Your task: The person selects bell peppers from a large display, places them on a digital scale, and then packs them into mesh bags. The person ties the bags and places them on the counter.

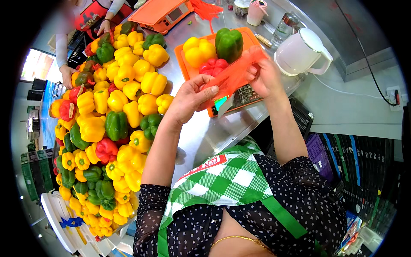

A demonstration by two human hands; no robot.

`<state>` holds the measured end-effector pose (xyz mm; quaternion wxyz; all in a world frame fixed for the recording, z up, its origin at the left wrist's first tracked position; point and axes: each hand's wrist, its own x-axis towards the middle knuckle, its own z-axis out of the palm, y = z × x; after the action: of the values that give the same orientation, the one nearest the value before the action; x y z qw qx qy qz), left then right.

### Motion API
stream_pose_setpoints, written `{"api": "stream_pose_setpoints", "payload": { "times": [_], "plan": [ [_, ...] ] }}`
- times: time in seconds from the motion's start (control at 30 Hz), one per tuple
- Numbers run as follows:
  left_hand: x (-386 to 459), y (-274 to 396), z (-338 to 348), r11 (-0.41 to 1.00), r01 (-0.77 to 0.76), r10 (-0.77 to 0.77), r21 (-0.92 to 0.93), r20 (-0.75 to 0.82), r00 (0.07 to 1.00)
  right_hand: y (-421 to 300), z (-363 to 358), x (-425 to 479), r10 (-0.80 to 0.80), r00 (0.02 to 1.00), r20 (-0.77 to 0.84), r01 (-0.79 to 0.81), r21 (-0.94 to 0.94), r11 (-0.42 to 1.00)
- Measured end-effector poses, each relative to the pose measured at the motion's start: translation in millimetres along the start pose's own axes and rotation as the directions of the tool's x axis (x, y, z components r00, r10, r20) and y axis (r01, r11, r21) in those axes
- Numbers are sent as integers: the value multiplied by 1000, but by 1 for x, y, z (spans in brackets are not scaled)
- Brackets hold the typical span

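A red mesh net bag (236,75) is stretched between my two hands, above the front part of an orange digital scale (181,62). My left hand (194,96) pinches one end of the net between thumb and fingers. The other end is gripped by my right hand (265,75). On the scale's plate, just beyond the net, sit a yellow bell pepper (199,52), a green bell pepper (229,45) and a red bell pepper (213,66). The net partly covers the red pepper and the scale's keypad (246,95).
A large heap of yellow, green and red bell peppers (93,128) lies to the left. Across it, a person's hands (67,75) touch peppers. Another orange scale (157,14) and more red nets (207,11) are at the back. A white electric kettle (298,53) and a glass bottle (284,29) stand right.
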<state>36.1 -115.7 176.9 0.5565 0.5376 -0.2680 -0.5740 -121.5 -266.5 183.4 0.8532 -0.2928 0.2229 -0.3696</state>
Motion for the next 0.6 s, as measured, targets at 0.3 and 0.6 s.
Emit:
{"api": "stream_pose_setpoints", "payload": {
  "times": [0.3,0.6],
  "plan": [
    [34,21,-13,930,-355,360,93,-426,830,0,-3,-3,326,917,230,-177,-498,849],
    [46,-1,-18,949,-315,296,13,-375,878,11,-27,22,171,975,144,-141,-202,969]
  ]
}}
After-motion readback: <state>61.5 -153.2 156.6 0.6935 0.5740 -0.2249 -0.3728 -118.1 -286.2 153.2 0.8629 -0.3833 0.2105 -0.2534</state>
